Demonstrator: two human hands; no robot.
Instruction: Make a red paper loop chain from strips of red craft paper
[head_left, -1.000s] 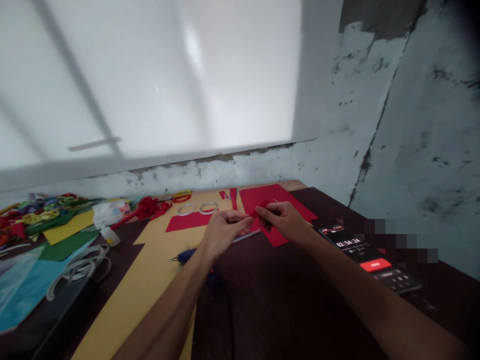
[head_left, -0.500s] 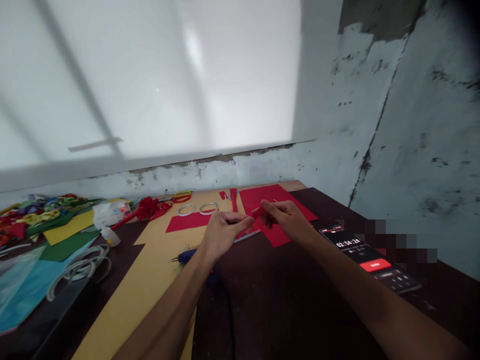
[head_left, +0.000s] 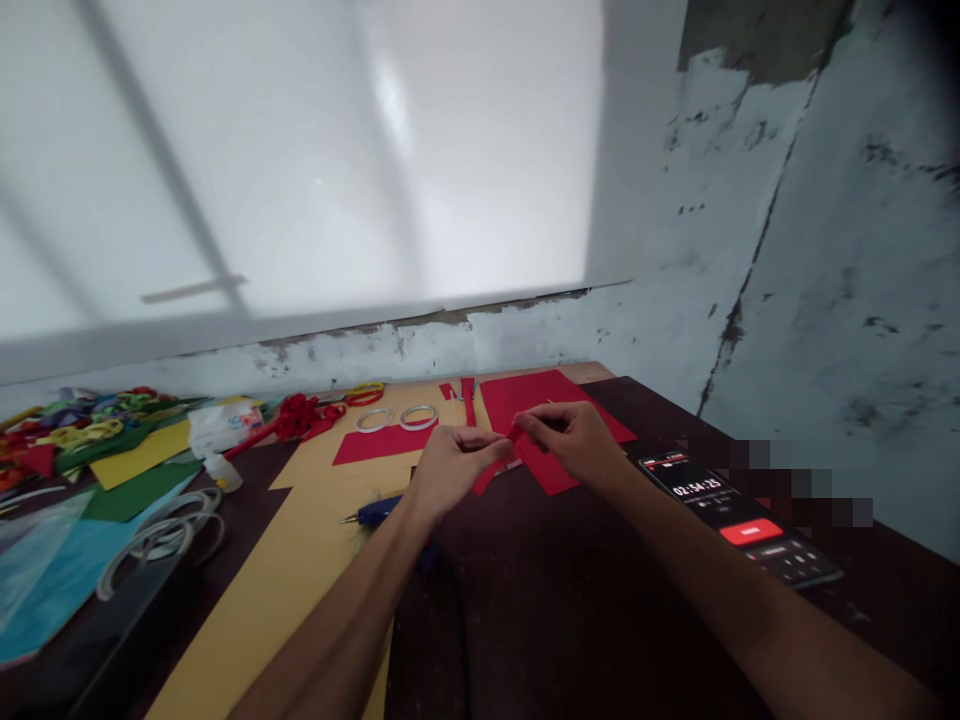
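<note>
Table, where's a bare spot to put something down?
The dark table is bare between the two forearms, from the left hand and right hand toward the near edge, left of the phone. The far left is crowded with coloured paper and cord.

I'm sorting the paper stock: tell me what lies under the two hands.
Under the left hand and right hand, which pinch a small red paper strip, lie a large red paper sheet and the dark wooden table. The hands cover whatever lies directly beneath them.
</note>
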